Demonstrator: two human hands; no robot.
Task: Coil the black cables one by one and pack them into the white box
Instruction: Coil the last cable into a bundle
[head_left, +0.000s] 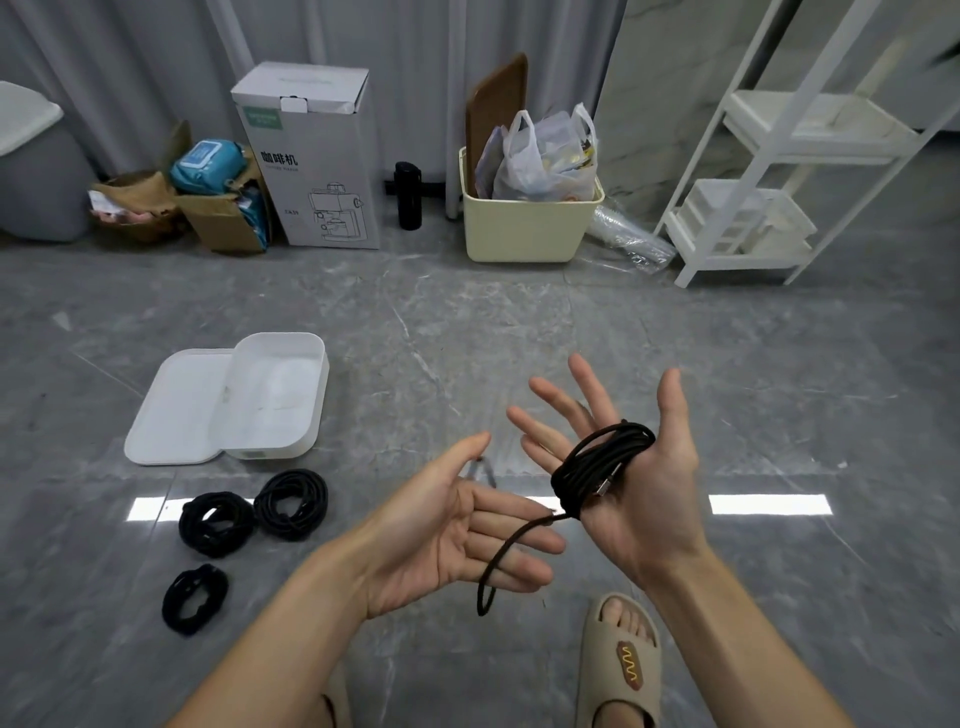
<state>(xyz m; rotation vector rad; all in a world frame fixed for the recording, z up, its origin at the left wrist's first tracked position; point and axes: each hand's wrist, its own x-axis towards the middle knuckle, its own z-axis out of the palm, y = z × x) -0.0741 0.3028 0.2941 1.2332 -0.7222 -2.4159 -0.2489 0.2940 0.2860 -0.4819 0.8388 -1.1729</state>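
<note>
Right hand, fingers spread, wears thin black braided cable wound around palm | loose tail hangs toward open left hand, nearer it

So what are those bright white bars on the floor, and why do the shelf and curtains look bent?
In the head view, the white bars are glare: ceiling lights mirrored in the glossy grey floor. The white shelf and curtains lean because the wide-angle lens bends the edges. The left hand has slight motion blur at its fingertips; the right hand and its black cable look sharp.
</note>
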